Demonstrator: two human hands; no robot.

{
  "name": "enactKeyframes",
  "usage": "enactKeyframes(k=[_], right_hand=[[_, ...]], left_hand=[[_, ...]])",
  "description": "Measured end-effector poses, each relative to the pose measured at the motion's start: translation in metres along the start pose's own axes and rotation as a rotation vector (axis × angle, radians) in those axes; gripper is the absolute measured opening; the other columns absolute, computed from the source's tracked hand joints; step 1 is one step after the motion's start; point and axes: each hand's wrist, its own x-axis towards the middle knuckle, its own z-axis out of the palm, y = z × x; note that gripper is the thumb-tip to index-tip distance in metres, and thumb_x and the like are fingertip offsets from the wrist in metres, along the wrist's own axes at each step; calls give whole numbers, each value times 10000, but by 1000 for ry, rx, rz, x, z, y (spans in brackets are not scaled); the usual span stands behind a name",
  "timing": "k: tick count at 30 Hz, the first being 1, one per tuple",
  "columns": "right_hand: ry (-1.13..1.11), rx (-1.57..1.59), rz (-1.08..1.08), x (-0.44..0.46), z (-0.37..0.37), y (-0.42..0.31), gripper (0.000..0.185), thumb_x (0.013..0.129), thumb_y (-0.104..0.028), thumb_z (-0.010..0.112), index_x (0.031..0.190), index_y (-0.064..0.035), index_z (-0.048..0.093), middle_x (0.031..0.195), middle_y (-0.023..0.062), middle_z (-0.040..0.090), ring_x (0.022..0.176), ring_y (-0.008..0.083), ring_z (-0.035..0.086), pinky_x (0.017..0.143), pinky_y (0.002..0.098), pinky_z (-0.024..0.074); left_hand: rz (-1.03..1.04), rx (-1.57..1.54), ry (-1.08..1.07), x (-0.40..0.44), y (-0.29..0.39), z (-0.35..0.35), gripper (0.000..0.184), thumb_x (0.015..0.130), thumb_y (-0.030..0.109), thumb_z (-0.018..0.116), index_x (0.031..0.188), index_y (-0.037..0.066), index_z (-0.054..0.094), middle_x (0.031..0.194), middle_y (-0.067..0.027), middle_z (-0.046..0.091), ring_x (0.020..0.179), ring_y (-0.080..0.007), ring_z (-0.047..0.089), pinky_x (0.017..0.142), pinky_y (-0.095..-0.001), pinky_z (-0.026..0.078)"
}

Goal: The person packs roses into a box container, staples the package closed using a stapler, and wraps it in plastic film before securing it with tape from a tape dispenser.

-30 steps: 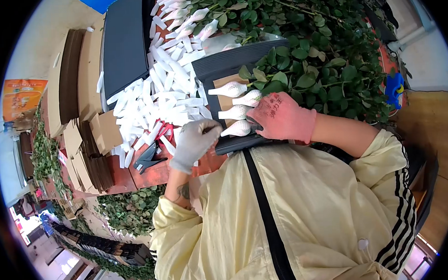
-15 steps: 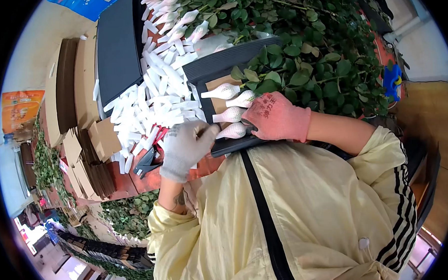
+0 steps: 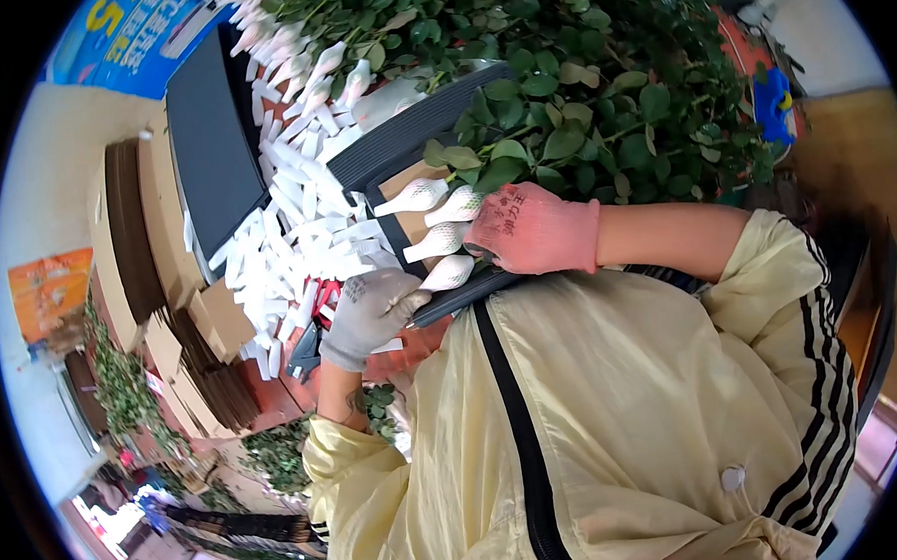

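Observation:
My left hand, in a pale grey glove, has its thumb and fingers pressed together by the front corner of a black board. The tip of the nearest net-sleeved flower bud touches or nearly touches those fingers. My right hand, in a pink glove, is curled over the stem end of the buds; what its fingers grip is hidden. Several white-netted buds lie in a row on a brown cardboard piece on the board, sleeve tips pointing left.
Loose white sleeves lie heaped at left, beside red-handled cutters. Leafy stems cover the far right. Black corrugated sheets, a dark panel and cardboard stacks stand around. A blue tool sits at right.
My left hand has moved down toward the board's front corner, its fingers closing. The right hand stays curled by the buds. The view has turned slightly, and the nearest bud now lies more tilted.

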Motion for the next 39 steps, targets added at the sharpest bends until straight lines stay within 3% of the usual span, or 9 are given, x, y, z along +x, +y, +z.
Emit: enactKeyframes(k=[4, 6, 9, 13, 19, 25, 29, 31, 39], right_hand=[[132, 14, -92, -3, 0, 4, 186, 789, -170, 495, 887, -33, 573, 842, 125, 626, 811, 273, 614, 709, 395, 478], [172, 44, -74, -2, 7, 7, 188, 786, -166, 495, 883, -28, 578, 841, 125, 628, 825, 278, 617, 711, 401, 484], [198, -1, -98, 3, 8, 4, 129, 749, -181, 526, 817, -84, 578, 818, 98, 610, 733, 248, 602, 606, 380, 446], [229, -149, -157, -3, 2, -3, 99, 777, -181, 513, 782, -110, 581, 777, 43, 594, 744, 217, 589, 598, 348, 412], [455, -72, -236, -14, 6, 9, 158, 720, -183, 629, 862, -115, 605, 762, -2, 568, 749, 189, 575, 632, 337, 413], [430, -209, -146, -10, -21, -2, 111, 846, -164, 486, 881, -128, 584, 676, 31, 530, 627, 216, 548, 535, 339, 406], [431, -317, -181, -7, -12, 3, 144, 835, -163, 503, 937, -129, 600, 697, 40, 554, 610, 212, 563, 515, 333, 414], [105, -154, -14, 1, -17, 1, 372, 705, -187, 645, 1061, -87, 605, 910, 75, 580, 741, 227, 586, 604, 363, 441], [194, -172, -107, 3, -9, 1, 373, 718, -163, 614, 1087, -109, 596, 883, 63, 585, 712, 217, 585, 592, 356, 438]], left_hand=[[-77, 31, 32, -27, -21, -13, 141, 795, 175, 637, 785, 35, 625, 673, -122, 567, 636, -301, 561, 577, -378, 431], [-524, 217, -15, -61, -35, -41, 171, 781, 158, 631, 879, 19, 638, 763, -141, 603, 721, -296, 589, 654, -383, 456], [-380, 313, 242, -67, 4, -53, 364, 759, 147, 614, 1089, -6, 598, 1043, -171, 621, 971, -325, 581, 864, -394, 444], [29, 426, 290, -16, 87, -15, 393, 695, 218, 700, 1056, 79, 632, 1038, -75, 630, 900, -248, 590, 821, -361, 438], [-138, 355, 269, 5, 84, 26, 400, 729, 277, 687, 1070, 74, 640, 1129, -75, 611, 940, -255, 555, 829, -367, 420], [-79, 352, 396, 1, 72, 35, 345, 731, 279, 675, 1035, 119, 646, 1093, -15, 621, 921, -210, 558, 792, -363, 417], [-79, 353, 410, -1, 72, 40, 346, 731, 256, 689, 1035, 96, 649, 1090, -48, 625, 920, -235, 551, 792, -370, 413], [-91, 351, 418, -1, 74, 40, 345, 730, 258, 689, 1034, 98, 649, 1090, -45, 623, 921, -235, 551, 789, -369, 412], [-95, 346, 432, -4, 74, 42, 347, 729, 273, 686, 1024, 93, 646, 1095, -47, 615, 936, -240, 553, 802, -377, 409]])
